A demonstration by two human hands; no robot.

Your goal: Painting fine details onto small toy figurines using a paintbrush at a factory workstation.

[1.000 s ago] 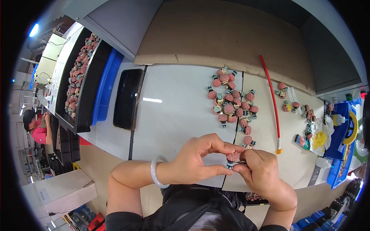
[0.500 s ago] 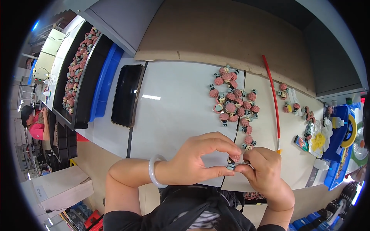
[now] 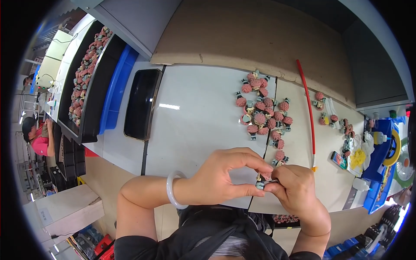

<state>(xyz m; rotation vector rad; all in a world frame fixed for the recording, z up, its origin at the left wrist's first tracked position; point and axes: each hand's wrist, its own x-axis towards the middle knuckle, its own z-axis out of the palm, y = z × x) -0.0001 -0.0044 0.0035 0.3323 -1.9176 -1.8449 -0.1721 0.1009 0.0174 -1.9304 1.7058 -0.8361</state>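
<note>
Over the table's near edge, my left hand (image 3: 212,177) pinches a small figurine (image 3: 265,176) with pink curly hair and a pale blue-grey part between thumb and fingertips. Pressed up to the figurine's right side, my right hand (image 3: 297,187) is closed with bent fingers on a thin tool, its silvery end barely showing; its kind is mostly hidden. Beyond both hands lies a loose cluster of similar pink-haired figurines (image 3: 260,118). The nearest of them rests just past my right knuckles.
A red-handled paintbrush (image 3: 310,117) lies right of the cluster. Farther right are more figurines (image 3: 319,96), a yellow lump (image 3: 358,159), a white bottle (image 3: 360,185) and a blue bin (image 3: 372,200). Leftward sit a black phone (image 3: 142,104), a blue tray (image 3: 113,93) and a figurine-filled black tray (image 3: 96,110).
The figurine has turned slightly in my left fingers. My right hand has shifted a little, and less of the silvery tool shows.
</note>
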